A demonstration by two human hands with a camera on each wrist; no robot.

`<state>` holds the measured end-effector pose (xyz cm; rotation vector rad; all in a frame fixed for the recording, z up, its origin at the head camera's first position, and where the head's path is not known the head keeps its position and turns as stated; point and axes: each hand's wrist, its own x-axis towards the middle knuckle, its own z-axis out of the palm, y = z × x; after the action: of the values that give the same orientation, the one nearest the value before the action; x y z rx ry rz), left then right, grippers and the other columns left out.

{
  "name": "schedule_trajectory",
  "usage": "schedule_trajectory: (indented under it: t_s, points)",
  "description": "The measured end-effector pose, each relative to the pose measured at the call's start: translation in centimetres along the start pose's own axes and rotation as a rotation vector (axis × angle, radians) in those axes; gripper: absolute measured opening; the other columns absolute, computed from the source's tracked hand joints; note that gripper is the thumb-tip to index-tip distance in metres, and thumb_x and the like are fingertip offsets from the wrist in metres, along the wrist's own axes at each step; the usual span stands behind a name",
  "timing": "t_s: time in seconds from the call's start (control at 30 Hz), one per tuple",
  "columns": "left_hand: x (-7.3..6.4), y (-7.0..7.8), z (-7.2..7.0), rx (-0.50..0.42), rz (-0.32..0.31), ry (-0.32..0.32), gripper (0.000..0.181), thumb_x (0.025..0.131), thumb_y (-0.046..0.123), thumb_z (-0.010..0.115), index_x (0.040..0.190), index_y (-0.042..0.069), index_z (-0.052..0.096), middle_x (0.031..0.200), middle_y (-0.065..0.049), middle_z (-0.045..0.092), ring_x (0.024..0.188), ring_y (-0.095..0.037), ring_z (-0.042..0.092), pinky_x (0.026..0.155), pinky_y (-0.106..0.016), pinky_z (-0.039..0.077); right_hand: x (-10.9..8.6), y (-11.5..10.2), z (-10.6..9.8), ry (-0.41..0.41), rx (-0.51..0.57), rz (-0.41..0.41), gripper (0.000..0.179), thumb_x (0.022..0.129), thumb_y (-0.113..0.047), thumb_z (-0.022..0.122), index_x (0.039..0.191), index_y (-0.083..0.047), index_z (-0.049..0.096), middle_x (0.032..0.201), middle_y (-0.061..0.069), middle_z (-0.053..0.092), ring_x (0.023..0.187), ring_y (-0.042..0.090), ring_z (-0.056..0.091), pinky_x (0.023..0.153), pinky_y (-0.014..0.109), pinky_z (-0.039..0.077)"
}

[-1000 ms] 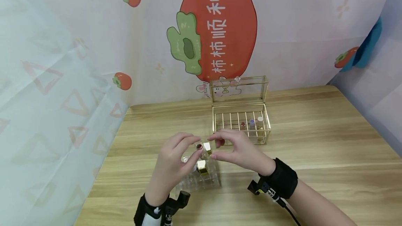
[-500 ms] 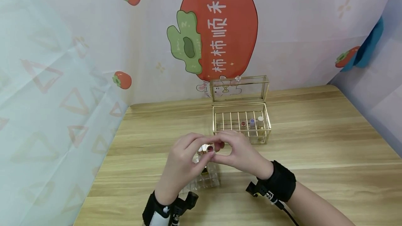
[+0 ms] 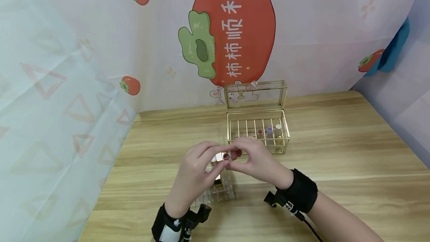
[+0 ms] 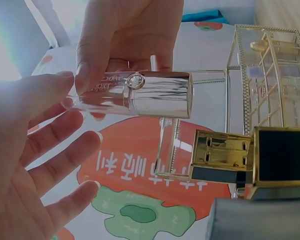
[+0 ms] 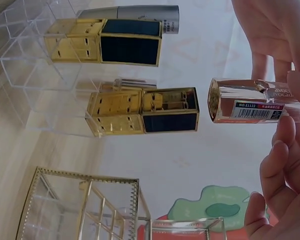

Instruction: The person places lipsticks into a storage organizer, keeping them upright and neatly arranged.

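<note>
Cosmetic tube: the shiny rose-gold cylinder with a clear end (image 4: 160, 95), held roughly upright between both hands.
Left hand (image 3: 196, 169): I see thumb and forefinger pinching the clear end, other fingers spread.
Right hand (image 3: 260, 160): its thumb and forefinger pinch there too.
Clear plastic rack (image 5: 35, 75): below, bearing square black-and-gold tubes (image 5: 130, 47).
Gold-framed glass box (image 3: 287, 137): lid raised, beyond the hands.

Rack (image 3: 220, 196) and lipstick (image 4: 140, 97) are before the box (image 3: 255, 115) (tubes (image 3: 269, 131) inside).
</note>
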<state>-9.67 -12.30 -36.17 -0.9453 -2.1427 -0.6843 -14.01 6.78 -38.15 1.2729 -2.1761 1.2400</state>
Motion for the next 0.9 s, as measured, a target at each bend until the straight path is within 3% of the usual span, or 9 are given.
schedule_trajectory:
  t_s: [0.17, 0.53, 0.9]
  points:
    - [-0.3, -0.6, -0.2, 0.003, -0.018, 0.002, 0.029, 0.078, 0.018, 0.076, 0.102, 0.003, 0.07, 0.094, -0.008, 0.068, 0.09, -0.019, 0.061, 0.078, -0.036, 0.056, 0.2, 0.3, -0.8, 0.015, 0.01, 0.023, 0.022, 0.073, -0.019, 0.081, 0.089, -0.01, 0.069, 0.075, -0.006, 0.061, 0.072, 0.005, 0.052, 0.061, 0.029, 0.05]
    - [-1.7, -2.3, -1.0, 0.017, -0.121, -0.044, 0.025, 0.079, 0.007, 0.073, 0.102, 0.0, 0.068, 0.097, -0.01, 0.068, 0.091, -0.019, 0.062, 0.079, -0.036, 0.057, 0.3, 1.4, -2.3, 0.05, -0.017, 0.102, 0.023, 0.074, -0.015, 0.08, 0.095, -0.01, 0.071, 0.072, -0.003, 0.06, 0.069, 0.015, 0.054, 0.062, 0.032, 0.046]
    - [-3.3, -3.7, -1.7, 0.061, -0.202, -0.101, 0.025, 0.079, 0.005, 0.074, 0.103, 0.002, 0.068, 0.097, -0.007, 0.068, 0.089, -0.017, 0.062, 0.076, -0.035, 0.058, 0.4, 2.5, -3.6, 0.098, -0.05, 0.163, 0.023, 0.074, -0.011, 0.08, 0.094, -0.008, 0.071, 0.072, -0.002, 0.062, 0.069, 0.011, 0.056, 0.061, 0.033, 0.051]
